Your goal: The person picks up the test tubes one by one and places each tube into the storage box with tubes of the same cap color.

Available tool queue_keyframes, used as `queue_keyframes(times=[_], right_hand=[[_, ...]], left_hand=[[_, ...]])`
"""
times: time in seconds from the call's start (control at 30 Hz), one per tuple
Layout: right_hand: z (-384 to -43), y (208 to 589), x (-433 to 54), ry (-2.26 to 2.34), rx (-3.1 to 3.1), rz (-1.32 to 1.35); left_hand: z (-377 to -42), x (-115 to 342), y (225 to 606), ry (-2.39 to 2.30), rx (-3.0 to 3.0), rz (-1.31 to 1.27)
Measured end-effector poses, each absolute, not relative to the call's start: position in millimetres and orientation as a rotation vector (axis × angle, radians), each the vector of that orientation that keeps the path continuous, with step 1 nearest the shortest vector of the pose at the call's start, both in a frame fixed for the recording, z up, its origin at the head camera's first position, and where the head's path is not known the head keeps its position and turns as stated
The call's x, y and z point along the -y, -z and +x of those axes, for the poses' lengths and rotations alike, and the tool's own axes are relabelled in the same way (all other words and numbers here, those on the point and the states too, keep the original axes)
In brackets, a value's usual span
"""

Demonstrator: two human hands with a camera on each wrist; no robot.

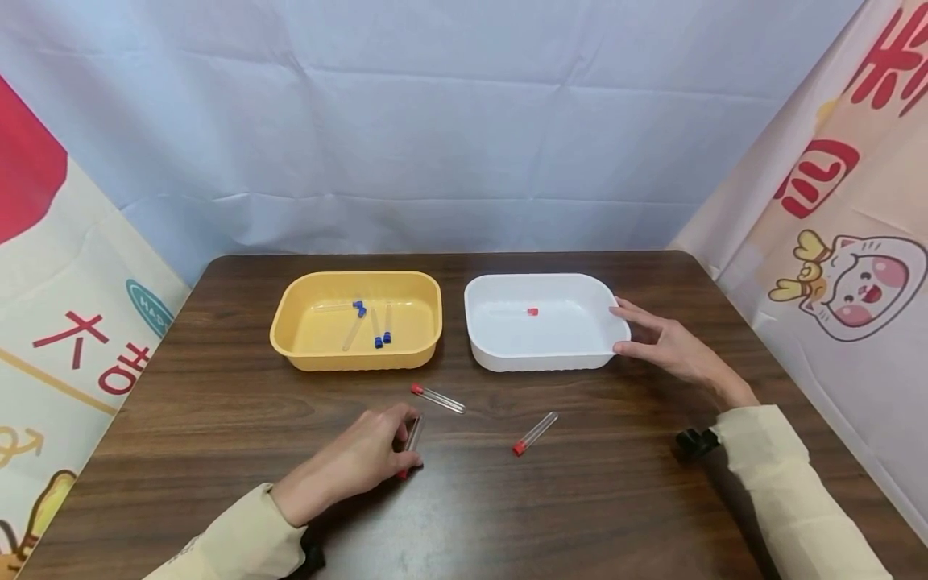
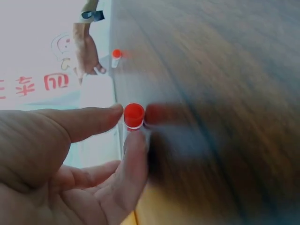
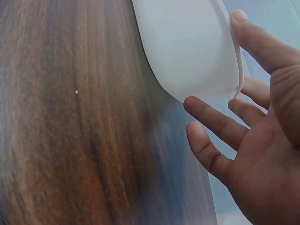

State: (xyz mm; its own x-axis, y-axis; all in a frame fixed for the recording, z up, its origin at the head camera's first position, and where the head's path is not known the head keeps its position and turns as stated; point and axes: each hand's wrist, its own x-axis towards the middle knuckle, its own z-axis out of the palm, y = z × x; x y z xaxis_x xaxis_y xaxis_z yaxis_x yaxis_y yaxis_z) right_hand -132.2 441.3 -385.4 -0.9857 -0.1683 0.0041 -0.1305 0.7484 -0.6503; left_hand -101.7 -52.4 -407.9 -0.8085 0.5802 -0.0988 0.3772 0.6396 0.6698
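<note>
My left hand (image 1: 362, 455) is low over the tabletop, thumb and fingers pinching a clear test tube (image 1: 414, 435) with a red cap (image 2: 134, 114). In the left wrist view the thumb tip meets the cap's side and a fingertip lies just below it. My right hand (image 1: 670, 346) rests against the right end of a white basin (image 1: 540, 362); its fingers are spread, with the thumb (image 3: 258, 40) at the rim. Inside that basin lies one red-capped tube (image 1: 532, 312). Two more red-capped tubes, one nearer the basins (image 1: 438, 399) and one to the right (image 1: 535, 433), lie on the table.
A yellow basin (image 1: 355, 362) stands left of the white one and holds several blue-capped tubes (image 1: 354, 329). Both stand towards the back of the dark wooden table (image 1: 580, 515). A pale cloth (image 1: 449, 145) hangs behind, with printed cloths at both sides.
</note>
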Motion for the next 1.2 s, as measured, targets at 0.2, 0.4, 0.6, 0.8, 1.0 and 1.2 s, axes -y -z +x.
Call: queue_keyframes(times=[0.2, 0.4, 0.6, 0.8, 1.0, 1.2], right_hand=[[-133, 387, -441, 1.065, -2.895, -0.203], [-133, 388, -442, 1.066, -2.897, -0.210], [-133, 389, -441, 1.112, -2.881, -0.210], [-134, 389, -442, 1.112, -2.873, -0.190], [-133, 389, -442, 1.104, -2.870, -0.213], [-133, 388, -443, 1.098, -2.866, -0.236]], left_hand=[[-110, 60, 408, -0.733, -2.641, 0.873], [-126, 71, 406, -0.688, -2.524, 1.036], [-135, 79, 403, -0.666, -2.438, 1.122], [-137, 80, 403, -0.613, -2.434, 1.176], [-137, 78, 404, -0.594, -2.419, 1.224], [-139, 77, 406, -0.581, -2.409, 1.243]])
